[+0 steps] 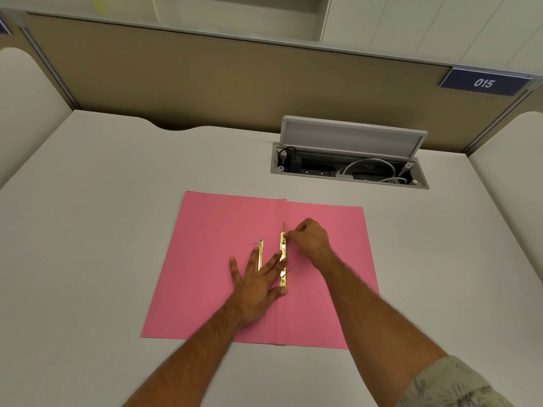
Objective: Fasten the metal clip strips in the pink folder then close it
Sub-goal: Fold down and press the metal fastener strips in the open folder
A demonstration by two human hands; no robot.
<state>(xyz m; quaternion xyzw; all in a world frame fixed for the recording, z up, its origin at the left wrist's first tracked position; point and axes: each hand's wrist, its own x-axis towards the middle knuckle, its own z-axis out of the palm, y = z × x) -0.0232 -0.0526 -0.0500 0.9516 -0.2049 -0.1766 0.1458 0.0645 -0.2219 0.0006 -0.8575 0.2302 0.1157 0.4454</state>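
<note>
The pink folder [205, 259] lies open and flat on the white desk. Two gold metal clip strips rest near its spine: one strip [283, 259] along the fold, a second strip [260, 254] a little to its left. My left hand [258, 283] lies flat with fingers spread, pressing on both strips. My right hand [308, 237] is curled at the far end of the spine strip, its fingertips pinching a thin metal prong there.
An open cable box [349, 168] with its lid raised and white and black cables inside sits in the desk behind the folder. Beige partition walls [205, 83] enclose the desk; a blue "015" sign [484, 82] hangs at the right.
</note>
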